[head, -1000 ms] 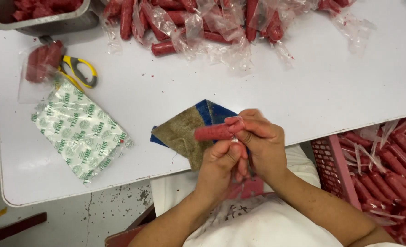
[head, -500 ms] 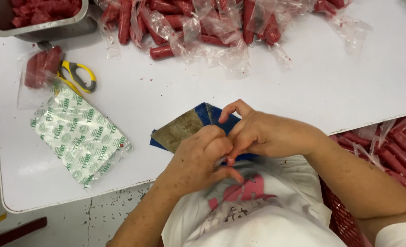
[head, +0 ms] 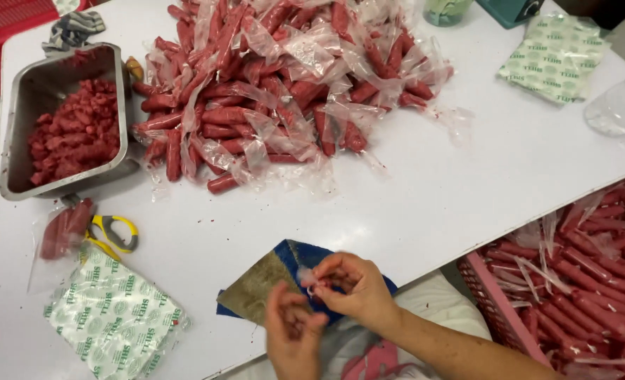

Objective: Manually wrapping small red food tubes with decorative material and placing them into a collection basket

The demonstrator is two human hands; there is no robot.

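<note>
I am at the twisting step, as I judge it: my right hand (head: 355, 292) pinches the loose end of a small clear plastic wrapper (head: 309, 276) between thumb and fingertips, just above the blue-and-brown cloth (head: 256, 288) at the near edge of the desk (head: 425, 204). My left hand (head: 295, 334) sits just below and to the left of it, fingers curled in toward the same spot; it is blurred, so I cannot tell whether it grips anything. The right wrist is bent inward, forearm coming in from the lower right. What comes next calls for a steady pinch and a close meeting of both hands, I think. Far beyond my hands lies the heap of wrapped red sausages (head: 277, 91); up to the left, the metal tray of minced meat (head: 66, 127); to the right, the pink crate (head: 573, 281).
</note>
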